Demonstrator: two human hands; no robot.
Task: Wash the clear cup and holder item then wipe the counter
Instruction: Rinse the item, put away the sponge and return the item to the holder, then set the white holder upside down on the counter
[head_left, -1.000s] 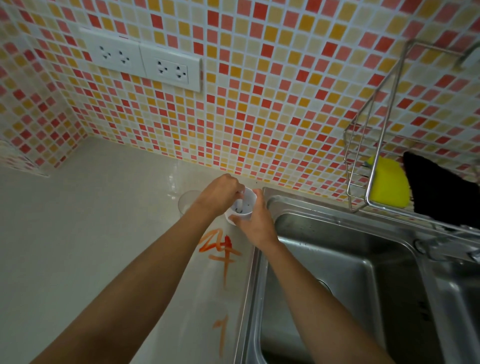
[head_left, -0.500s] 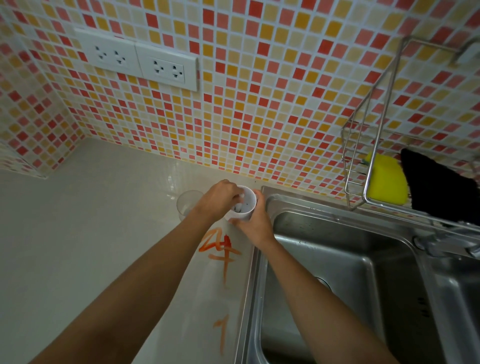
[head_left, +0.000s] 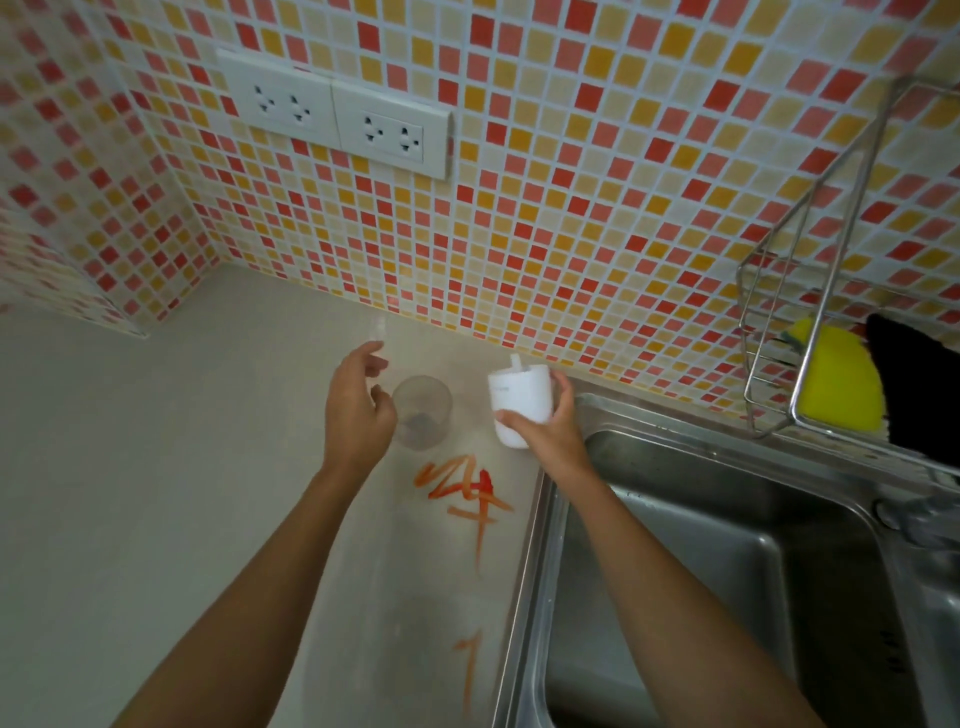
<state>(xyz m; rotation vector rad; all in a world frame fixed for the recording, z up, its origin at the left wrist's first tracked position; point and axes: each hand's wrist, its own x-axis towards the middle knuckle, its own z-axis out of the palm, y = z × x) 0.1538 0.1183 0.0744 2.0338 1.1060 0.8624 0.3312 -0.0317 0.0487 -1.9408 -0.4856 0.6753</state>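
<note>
A clear cup (head_left: 423, 413) stands upright on the pale counter (head_left: 156, 467) near the tiled back wall. My left hand (head_left: 358, 410) is just left of it, fingers spread and blurred, its thumb at the cup's side; whether it touches the cup is unclear. The white holder (head_left: 519, 402) is to the right of the cup, tilted, with a small peg sticking up at its top. My right hand (head_left: 550, 431) grips it from the right and from below, beside the sink's rim.
Red-orange smears (head_left: 462, 488) mark the counter in front of the cup, with another streak (head_left: 470, 670) nearer me. A steel sink (head_left: 675, 545) lies to the right. A wire rack (head_left: 769, 364) holds a yellow sponge (head_left: 841, 384) and black cloth (head_left: 914, 384). Wall sockets (head_left: 337, 114) sit above.
My left hand has left the white holder and moved left to the clear cup. My right hand now holds the holder alone, tilted and slightly raised.
</note>
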